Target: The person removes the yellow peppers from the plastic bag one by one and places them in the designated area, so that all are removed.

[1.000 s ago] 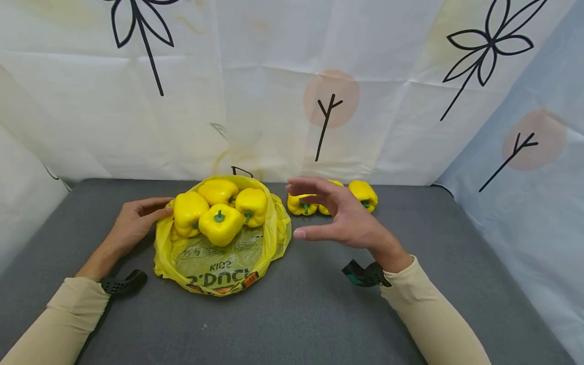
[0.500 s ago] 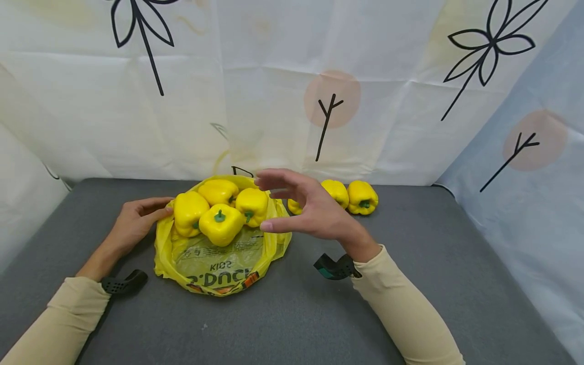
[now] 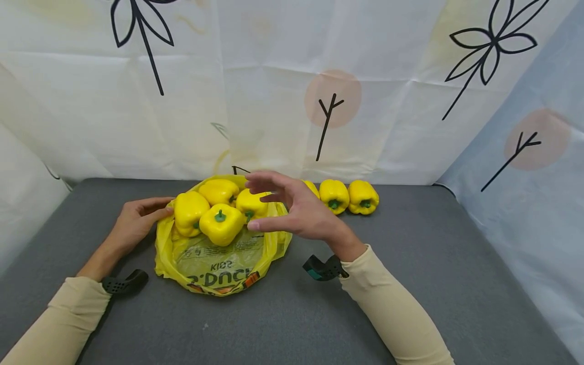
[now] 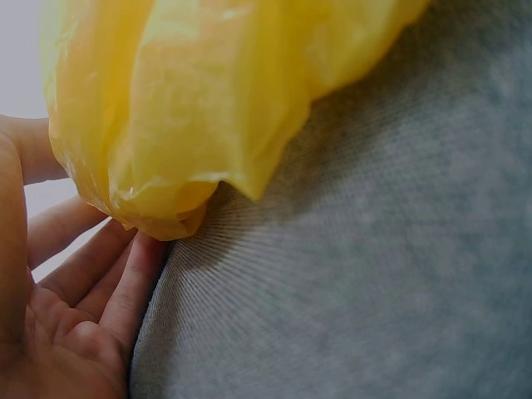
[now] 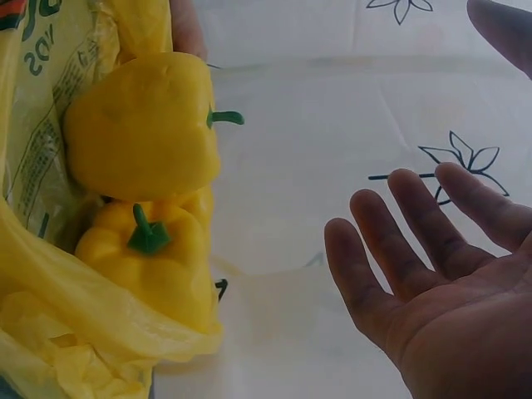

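A yellow plastic bag [image 3: 219,263] lies with its mouth wide and its rim rolled down, holding several yellow bell peppers [image 3: 221,224]. At its left side my left hand [image 3: 136,223] holds the rim between thumb and fingers; in the left wrist view the fingers [image 4: 125,291] run behind the crumpled yellow plastic. My right hand [image 3: 301,208] hovers over the bag's right side, thumb and fingers spread apart with nothing between them. It partly hides one pepper in the bag. In the right wrist view, its palm [image 5: 474,307] is apart from the peppers [image 5: 145,125].
To the right of the bag, yellow bell peppers [image 3: 334,196] stand in a row near the back of the grey table [image 3: 292,314], the leftmost partly behind my right hand. A white cloth [image 3: 264,101] printed with plants hangs behind the table.
My right hand has moved left, from in front of the pepper row to over the bag's right side, and stays spread. My left hand and the bag have not visibly moved.
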Action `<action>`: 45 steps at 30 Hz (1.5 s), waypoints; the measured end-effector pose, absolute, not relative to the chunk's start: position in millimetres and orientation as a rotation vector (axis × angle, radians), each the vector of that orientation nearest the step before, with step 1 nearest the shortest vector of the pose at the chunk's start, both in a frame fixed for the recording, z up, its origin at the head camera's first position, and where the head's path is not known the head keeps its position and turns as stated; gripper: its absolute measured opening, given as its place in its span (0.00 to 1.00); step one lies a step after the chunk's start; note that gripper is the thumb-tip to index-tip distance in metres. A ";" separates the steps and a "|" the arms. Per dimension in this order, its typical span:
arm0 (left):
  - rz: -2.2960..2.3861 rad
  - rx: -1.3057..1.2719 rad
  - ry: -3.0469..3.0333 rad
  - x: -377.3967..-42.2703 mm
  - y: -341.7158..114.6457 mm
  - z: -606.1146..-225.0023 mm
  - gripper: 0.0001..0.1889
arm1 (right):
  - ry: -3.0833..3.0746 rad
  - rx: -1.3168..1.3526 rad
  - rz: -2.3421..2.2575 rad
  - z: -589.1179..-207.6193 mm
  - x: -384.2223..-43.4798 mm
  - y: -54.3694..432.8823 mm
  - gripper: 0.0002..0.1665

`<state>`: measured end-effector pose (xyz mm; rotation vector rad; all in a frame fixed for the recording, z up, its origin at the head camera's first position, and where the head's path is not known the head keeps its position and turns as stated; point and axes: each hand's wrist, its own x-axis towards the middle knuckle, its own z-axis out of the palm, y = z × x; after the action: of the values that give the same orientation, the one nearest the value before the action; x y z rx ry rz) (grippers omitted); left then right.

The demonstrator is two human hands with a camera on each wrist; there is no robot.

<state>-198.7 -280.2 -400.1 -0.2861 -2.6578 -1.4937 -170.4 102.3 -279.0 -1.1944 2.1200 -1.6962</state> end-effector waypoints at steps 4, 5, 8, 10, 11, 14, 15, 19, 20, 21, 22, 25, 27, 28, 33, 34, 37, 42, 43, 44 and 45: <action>-1.500 -0.287 -2.654 -198.4 -281.1 -399.4 0.26 | 2.149 -1.158 -1.682 -282.2 -172.6 100.3 0.42; -1.499 -0.291 -2.654 -198.4 -281.2 -399.6 0.26 | 2.149 -1.150 -1.685 -283.3 -173.3 99.6 0.41; -1.500 -0.298 -2.658 -198.1 -281.2 -399.7 0.26 | 2.145 -1.127 -1.690 -288.1 -175.4 97.6 0.41; -1.503 -0.301 -2.658 -198.0 -280.9 -399.9 0.26 | 2.142 -1.119 -1.692 -292.1 -176.6 95.9 0.41; -1.507 -0.303 -2.655 -198.0 -280.6 -400.0 0.26 | 2.142 -1.115 -1.691 -294.2 -177.2 94.9 0.41; -1.522 -0.306 -2.643 -197.7 -279.8 -399.6 0.26 | 2.152 -1.099 -1.680 -300.5 -178.4 90.7 0.40; -1.526 -0.309 -2.639 -197.7 -279.6 -399.5 0.26 | 2.159 -1.092 -1.673 -302.7 -178.8 89.2 0.40; -1.534 -0.319 -2.627 -197.3 -279.3 -399.5 0.25 | 2.187 -1.039 -1.646 -311.8 -179.1 82.8 0.40; -1.533 -0.318 -2.627 -197.1 -279.3 -399.5 0.25 | 2.193 -1.028 -1.638 -313.9 -178.9 81.1 0.41; -1.529 -0.317 -2.629 -196.9 -279.2 -399.4 0.25 | 2.196 -1.020 -1.632 -316.0 -178.7 79.4 0.41; -1.526 -0.316 -2.631 -196.6 -279.1 -399.3 0.26 | 2.200 -1.012 -1.627 -317.9 -178.5 77.6 0.41; -1.516 -0.305 -2.639 -196.1 -278.4 -398.7 0.26 | 2.211 -1.006 -1.623 -322.9 -177.8 72.8 0.42; -1.515 -0.304 -2.642 -196.0 -278.4 -398.8 0.26 | 2.221 -1.000 -1.624 -325.5 -177.2 70.4 0.43; -1.514 -0.305 -2.643 -196.1 -278.5 -398.9 0.26 | 2.227 -0.994 -1.622 -326.7 -176.9 69.3 0.43; -1.516 -0.308 -2.645 -196.9 -279.6 -400.4 0.26 | 2.255 -0.970 -1.594 -330.9 -175.5 64.8 0.45; -1.516 -0.309 -2.644 -197.0 -279.7 -400.7 0.26 | 2.258 -0.969 -1.586 -331.7 -175.2 64.0 0.45; -1.515 -0.313 -2.639 -197.2 -279.8 -401.2 0.26 | 2.281 -0.976 -1.550 -333.5 -174.0 61.2 0.46; -1.523 -0.330 -2.630 -196.7 -279.5 -400.2 0.26 | 2.345 -0.995 -1.479 -335.9 -171.4 57.4 0.47; -1.523 -0.330 -2.631 -196.7 -279.3 -399.9 0.26 | 2.358 -0.997 -1.467 -336.3 -171.0 56.7 0.48; -1.524 -0.328 -2.632 -196.8 -279.1 -399.8 0.26 | 2.372 -0.999 -1.454 -336.6 -170.6 56.1 0.48; -1.525 -0.328 -2.632 -196.7 -278.9 -399.5 0.26 | 2.385 -1.001 -1.442 -337.2 -170.5 55.5 0.48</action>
<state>-196.7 -278.9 -399.5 -0.3281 -2.6323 -1.5251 -170.5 55.5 -337.2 -1.0011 2.3845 -1.4416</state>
